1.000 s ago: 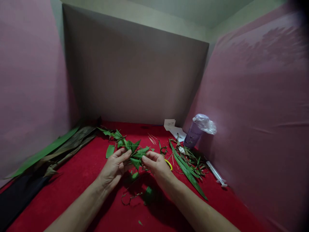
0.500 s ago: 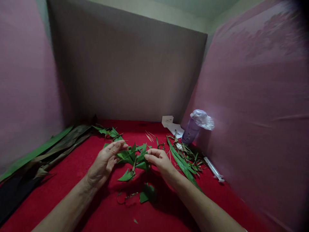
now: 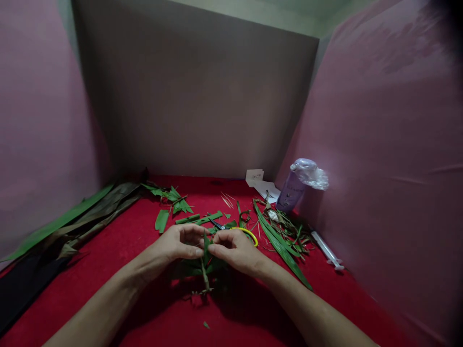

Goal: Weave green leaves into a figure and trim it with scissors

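My left hand [image 3: 181,243] and my right hand [image 3: 235,248] meet over the middle of the red cloth [image 3: 246,308]. Between their fingertips stands a green leaf piece [image 3: 206,248], part of a leafy bundle with a pale brown stem [image 3: 205,275] pointing towards me. The right thumb and forefinger pinch the leaf. On its other side, the left thumb and fingers close around it. Darker leaf parts below are in shadow and partly covered by my hands. Just beyond my right hand lie scissors with yellow handles [image 3: 251,235], partly hidden.
Cut leaf strips [image 3: 188,220] and thin sticks [image 3: 227,200] lie farther back. To the right are long green leaves [image 3: 277,241], dry plant scraps [image 3: 289,231], a syringe [image 3: 327,251] and a purple container [image 3: 290,193] topped with clear plastic. Long leaves [image 3: 68,219] line the left wall.
My hands have come together, and the left has closed on the leaf. The leafy bundle has moved down towards me, uncovering the scissors and leaf strips behind it.
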`<state>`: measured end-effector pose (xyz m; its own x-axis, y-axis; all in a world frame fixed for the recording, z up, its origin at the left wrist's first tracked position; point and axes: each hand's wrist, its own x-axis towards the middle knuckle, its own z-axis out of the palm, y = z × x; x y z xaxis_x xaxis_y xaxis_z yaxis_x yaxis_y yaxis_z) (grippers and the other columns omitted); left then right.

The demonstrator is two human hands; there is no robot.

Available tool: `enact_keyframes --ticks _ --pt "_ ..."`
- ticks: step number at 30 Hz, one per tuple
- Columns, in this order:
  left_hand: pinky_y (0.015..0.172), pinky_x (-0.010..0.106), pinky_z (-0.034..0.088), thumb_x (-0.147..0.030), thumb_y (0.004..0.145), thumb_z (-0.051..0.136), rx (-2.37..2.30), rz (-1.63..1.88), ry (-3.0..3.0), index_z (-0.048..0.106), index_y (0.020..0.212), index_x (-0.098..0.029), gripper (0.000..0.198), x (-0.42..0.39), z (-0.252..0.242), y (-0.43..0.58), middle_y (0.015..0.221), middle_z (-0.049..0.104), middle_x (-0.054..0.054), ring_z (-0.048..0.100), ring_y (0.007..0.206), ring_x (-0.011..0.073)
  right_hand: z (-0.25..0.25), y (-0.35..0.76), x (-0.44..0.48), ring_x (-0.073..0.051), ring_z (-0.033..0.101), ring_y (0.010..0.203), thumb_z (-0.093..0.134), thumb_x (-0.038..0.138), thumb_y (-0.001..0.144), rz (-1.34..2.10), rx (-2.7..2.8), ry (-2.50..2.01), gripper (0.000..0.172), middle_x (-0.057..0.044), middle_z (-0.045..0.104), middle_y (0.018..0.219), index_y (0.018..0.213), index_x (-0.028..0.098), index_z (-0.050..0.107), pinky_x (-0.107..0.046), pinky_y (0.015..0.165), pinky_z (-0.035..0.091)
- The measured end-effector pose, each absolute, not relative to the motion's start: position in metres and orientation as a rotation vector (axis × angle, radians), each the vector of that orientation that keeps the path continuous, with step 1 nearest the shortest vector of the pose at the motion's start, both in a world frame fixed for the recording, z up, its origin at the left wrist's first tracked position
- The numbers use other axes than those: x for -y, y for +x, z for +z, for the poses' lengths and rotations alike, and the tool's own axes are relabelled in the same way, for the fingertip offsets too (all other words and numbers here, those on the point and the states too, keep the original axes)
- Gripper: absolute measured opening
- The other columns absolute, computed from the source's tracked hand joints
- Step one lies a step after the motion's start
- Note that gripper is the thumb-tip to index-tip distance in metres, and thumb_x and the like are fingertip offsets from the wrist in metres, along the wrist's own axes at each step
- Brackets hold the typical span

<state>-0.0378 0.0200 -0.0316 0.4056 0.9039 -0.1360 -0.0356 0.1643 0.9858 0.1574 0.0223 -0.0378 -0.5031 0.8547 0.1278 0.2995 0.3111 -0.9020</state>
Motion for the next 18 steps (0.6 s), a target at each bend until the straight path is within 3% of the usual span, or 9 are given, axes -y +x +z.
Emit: enact_keyframes --ticks 8,18 --pt "0.061 0.024 0.041 -0.015 0.056 0.076 -0.973 0.926 1.179 0.066 0.084 -0.016 0.03 -0.0139 -0.0313 -0.0328 0.066 0.062 -0.002 0.055 0.06 0.011 -0.0416 0.1556 -0.0275 -0.008 0.03 0.051 0.045 0.041 0.084 1.281 1.832 -0.901 0.035 0.004 0.035 0.055 0.059 0.016 0.047 -0.022 0.047 0.023" --pt "0.054 0.022 0.039 -0.012 0.056 0.074 -0.995 0.992 1.163 0.064 0.081 -0.016 0.027 -0.0129 -0.0281 -0.0346 0.065 0.057 -0.003 0.052 0.056 0.0096 -0.039 0.1563 -0.0242 -0.008 0.041 0.053 0.066 0.031 0.066 1.533 1.715 -0.865 0.019 0.005 0.047 0.06 0.069 0.017 0.054 -0.022 0.053 0.033"
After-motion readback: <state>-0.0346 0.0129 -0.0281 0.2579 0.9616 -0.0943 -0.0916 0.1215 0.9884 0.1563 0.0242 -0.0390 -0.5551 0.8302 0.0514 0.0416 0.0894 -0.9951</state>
